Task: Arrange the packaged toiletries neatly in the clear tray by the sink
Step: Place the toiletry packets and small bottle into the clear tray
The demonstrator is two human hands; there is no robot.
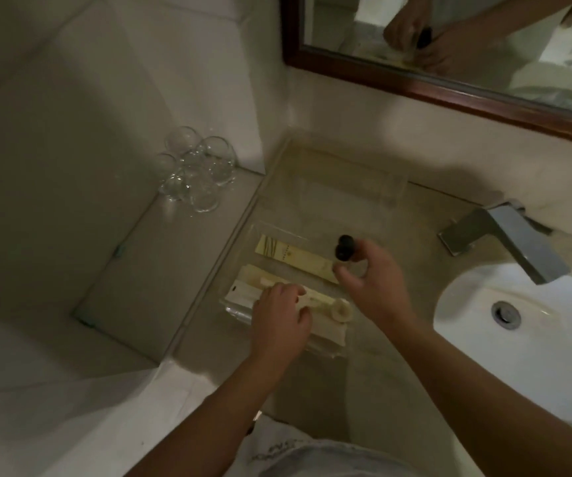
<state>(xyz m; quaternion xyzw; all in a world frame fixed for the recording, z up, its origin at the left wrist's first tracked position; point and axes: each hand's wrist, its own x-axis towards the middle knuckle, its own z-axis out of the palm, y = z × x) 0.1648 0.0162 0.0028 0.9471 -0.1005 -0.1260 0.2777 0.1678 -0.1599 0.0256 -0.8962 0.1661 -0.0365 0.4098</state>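
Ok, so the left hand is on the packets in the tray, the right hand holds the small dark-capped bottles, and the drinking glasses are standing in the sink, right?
Not quite: the drinking glasses stand on the ledge left of the tray, not in the sink. The head view shows it. The left hand on the packets and the right hand holding the bottles are right.

a: walls?
b: pale tiled wall (81, 139), dim light, soft shadows. dark wood-framed mirror (449, 87) upper right.
a: counter?
b: beige stone counter (391, 383); white basin (525, 342) set in at right, metal drain (506, 315) in it, angular chrome faucet (504, 241) over its rim. cluster of clear glasses (197, 168) in the left corner.
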